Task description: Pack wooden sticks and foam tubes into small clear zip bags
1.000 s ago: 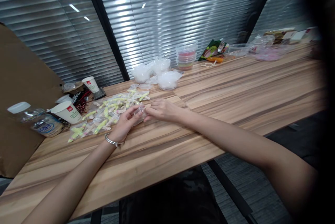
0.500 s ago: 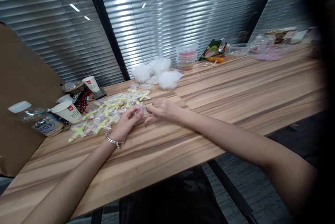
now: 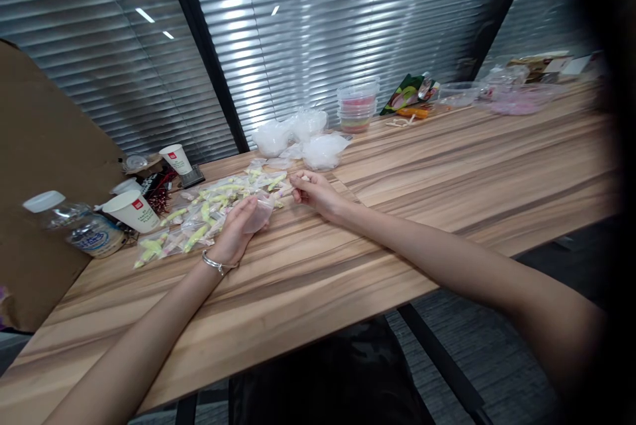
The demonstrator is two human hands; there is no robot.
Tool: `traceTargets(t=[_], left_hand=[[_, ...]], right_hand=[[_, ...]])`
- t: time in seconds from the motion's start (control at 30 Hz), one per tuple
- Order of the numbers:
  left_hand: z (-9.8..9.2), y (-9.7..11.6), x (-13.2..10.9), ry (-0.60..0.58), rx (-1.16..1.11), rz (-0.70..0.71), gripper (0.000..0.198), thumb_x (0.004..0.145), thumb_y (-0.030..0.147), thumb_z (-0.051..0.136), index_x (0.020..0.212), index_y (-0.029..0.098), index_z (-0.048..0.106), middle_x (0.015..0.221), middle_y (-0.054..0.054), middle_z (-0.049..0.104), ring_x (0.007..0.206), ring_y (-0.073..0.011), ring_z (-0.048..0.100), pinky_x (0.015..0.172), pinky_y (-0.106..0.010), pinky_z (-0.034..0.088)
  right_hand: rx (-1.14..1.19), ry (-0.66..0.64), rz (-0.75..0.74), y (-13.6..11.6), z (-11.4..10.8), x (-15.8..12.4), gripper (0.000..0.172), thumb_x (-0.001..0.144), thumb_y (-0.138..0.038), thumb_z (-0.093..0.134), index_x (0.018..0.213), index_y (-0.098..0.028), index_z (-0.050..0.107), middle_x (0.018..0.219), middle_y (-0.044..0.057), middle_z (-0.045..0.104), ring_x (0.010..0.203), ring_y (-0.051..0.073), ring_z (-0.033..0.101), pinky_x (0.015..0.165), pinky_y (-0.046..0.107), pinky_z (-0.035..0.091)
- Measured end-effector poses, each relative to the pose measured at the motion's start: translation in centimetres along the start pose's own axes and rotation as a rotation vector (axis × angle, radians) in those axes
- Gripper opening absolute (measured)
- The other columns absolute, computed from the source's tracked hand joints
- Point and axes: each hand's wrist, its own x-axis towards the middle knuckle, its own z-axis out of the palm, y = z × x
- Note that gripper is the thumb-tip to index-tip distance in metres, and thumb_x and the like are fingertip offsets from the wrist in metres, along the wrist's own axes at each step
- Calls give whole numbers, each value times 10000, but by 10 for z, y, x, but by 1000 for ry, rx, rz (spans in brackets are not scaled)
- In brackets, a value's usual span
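A small clear plastic bag (image 3: 259, 214) is held in my left hand (image 3: 239, 228), its thumb pressed on the film over the table. To its right, apart from the bag, my right hand (image 3: 317, 194) is closed with fingertips pinched. Something small and pale shows at those fingertips, too small to name. Beyond and left of my left hand lies a spread pile of small clear bags (image 3: 206, 210) with yellow-green and pinkish pieces inside.
Puffy clear plastic bags (image 3: 322, 150) lie behind my hands, beside stacked round tubs (image 3: 356, 107). Paper cups (image 3: 133, 210) and a plastic bottle (image 3: 92, 233) stand at the left by a cardboard sheet (image 3: 44, 147). A green packet (image 3: 405, 94) and clear trays (image 3: 457, 93) line the back right.
My right hand has drawn away from the bag, to the right and slightly up. My left hand keeps the bag, which now shows more of its film. The view has shifted slightly.
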Motion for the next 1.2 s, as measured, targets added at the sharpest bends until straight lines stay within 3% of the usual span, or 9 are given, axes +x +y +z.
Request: traceTargets(t=[0.1,0.23,0.4,0.53,0.83,1.03,1.2], left_hand=[[-3,3,1,-49,-182,-59,355,842,476,546,985,160,621,875,-58,627,663,-125,559,628,-263,479],[-5,4,2,-49,-306,-70,349,839,472,555,982,161,618,939,-56,623,667,-108,563,608,-249,487],[-4,-2,0,-17,-168,-47,281,735,191,711,1003,166,630,941,-36,650,860,-150,623,826,-304,495],[-1,-4,-1,-47,-61,-58,271,713,160,726,972,142,650,1006,-69,670,938,-183,631,921,-348,458],[-3,-9,4,68,12,44,209,658,196,774,812,147,640,820,-12,666,782,-122,617,828,-279,474],[-2,-6,3,85,51,90,214,659,189,769,755,151,581,763,10,624,743,-109,586,749,-250,470],[4,-4,0,63,103,95,221,667,227,766,809,163,609,807,-6,653,772,-134,605,755,-261,468]], right_hand=[[146,-40,102,5,-3,2,305,724,-425,690,798,-162,554,635,-29,538,580,83,481,576,202,392],[162,-88,119,5,-1,-1,284,709,-393,711,802,-155,585,633,-33,544,573,79,485,587,206,396],[134,-131,104,2,2,-4,263,710,-331,717,852,-159,577,680,-30,555,616,79,505,601,198,379],[82,-160,76,2,2,-5,282,712,-303,717,906,-164,566,735,-25,566,680,89,527,669,215,401],[-224,-200,7,-2,5,-10,316,692,-331,731,928,-164,605,695,-45,528,609,74,443,557,183,327],[-150,-186,42,1,5,-9,337,733,-359,701,987,-152,623,808,3,613,708,93,527,643,202,394],[-126,-143,86,6,4,-5,339,750,-462,669,821,-134,625,761,16,638,659,91,536,647,213,411]])
